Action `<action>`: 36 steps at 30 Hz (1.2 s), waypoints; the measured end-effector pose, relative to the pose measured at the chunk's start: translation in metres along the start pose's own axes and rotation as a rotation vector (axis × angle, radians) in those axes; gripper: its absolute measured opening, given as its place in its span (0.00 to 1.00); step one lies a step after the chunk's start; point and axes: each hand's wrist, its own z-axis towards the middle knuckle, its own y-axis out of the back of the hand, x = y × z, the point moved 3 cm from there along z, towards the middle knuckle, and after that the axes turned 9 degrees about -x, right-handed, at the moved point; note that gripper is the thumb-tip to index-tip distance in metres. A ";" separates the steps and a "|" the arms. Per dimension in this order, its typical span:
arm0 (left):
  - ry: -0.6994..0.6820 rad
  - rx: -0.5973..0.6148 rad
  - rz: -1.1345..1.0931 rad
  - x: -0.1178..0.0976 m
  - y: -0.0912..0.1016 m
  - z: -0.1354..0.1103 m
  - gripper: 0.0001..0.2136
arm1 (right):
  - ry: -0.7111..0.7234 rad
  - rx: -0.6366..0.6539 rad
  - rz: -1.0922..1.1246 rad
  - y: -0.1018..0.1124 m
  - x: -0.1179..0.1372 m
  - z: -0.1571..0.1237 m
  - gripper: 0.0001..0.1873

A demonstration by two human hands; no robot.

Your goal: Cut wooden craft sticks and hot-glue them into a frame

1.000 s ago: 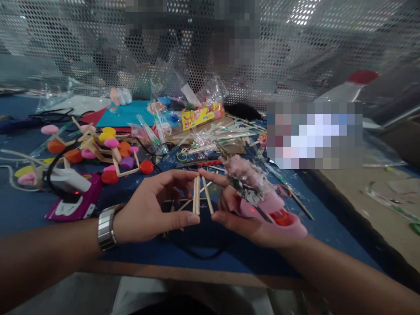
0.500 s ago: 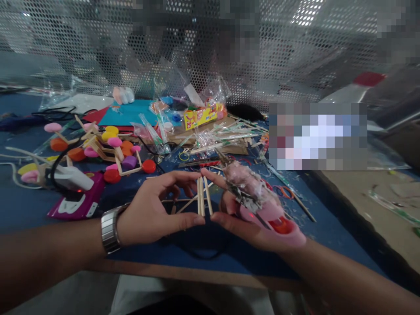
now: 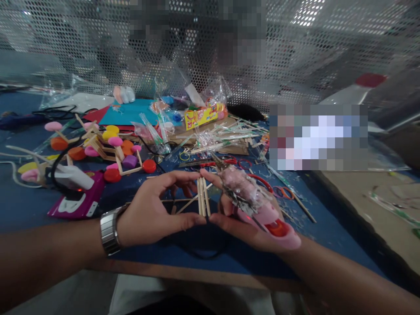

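Between my two hands stand thin wooden sticks (image 3: 202, 197), side by side and close together. My left hand (image 3: 157, 203), with a metal watch (image 3: 110, 229) on its wrist, pinches the left sticks between thumb and index finger. The thumb and index finger of my right hand (image 3: 229, 214) are at the ends of the rightmost stick. A pink hot glue gun (image 3: 249, 192), smeared with dried glue, also rests in my right hand, its nozzle pointing up and left. The glue gun hides part of the right hand's fingers. More wooden sticks (image 3: 188, 201) lie on the table behind my hands.
At left stand wooden stick frames (image 3: 101, 148) with coloured round pieces and a purple power strip (image 3: 80, 197). Behind lie a yellow box (image 3: 203, 116), blue paper (image 3: 131, 113), plastic wrappers (image 3: 206, 142) and red-handled scissors (image 3: 226, 161). Cardboard (image 3: 367, 205) lies at right.
The right stick has come in to the left, narrowing its gap to the other sticks. The glue gun has shifted slightly left in my right hand. My left hand has barely moved.
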 end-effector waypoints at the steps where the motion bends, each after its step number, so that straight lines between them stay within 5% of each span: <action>1: -0.001 -0.001 0.007 0.000 0.000 0.000 0.30 | 0.011 -0.009 -0.004 0.000 0.001 0.000 0.30; 12: -0.055 -0.044 0.095 -0.007 0.000 0.000 0.28 | 0.079 -0.035 -0.066 0.003 0.007 0.004 0.16; 20: -0.069 -0.033 0.099 -0.008 0.000 0.000 0.27 | 0.051 -0.014 0.008 0.003 0.007 0.005 0.15; 26: -0.059 -0.023 0.095 -0.012 0.000 0.001 0.26 | -0.015 -0.051 0.100 0.003 0.004 0.004 0.32; 36: -0.103 -0.036 0.157 -0.016 0.001 0.001 0.27 | -0.031 -0.071 0.089 0.002 0.002 0.003 0.34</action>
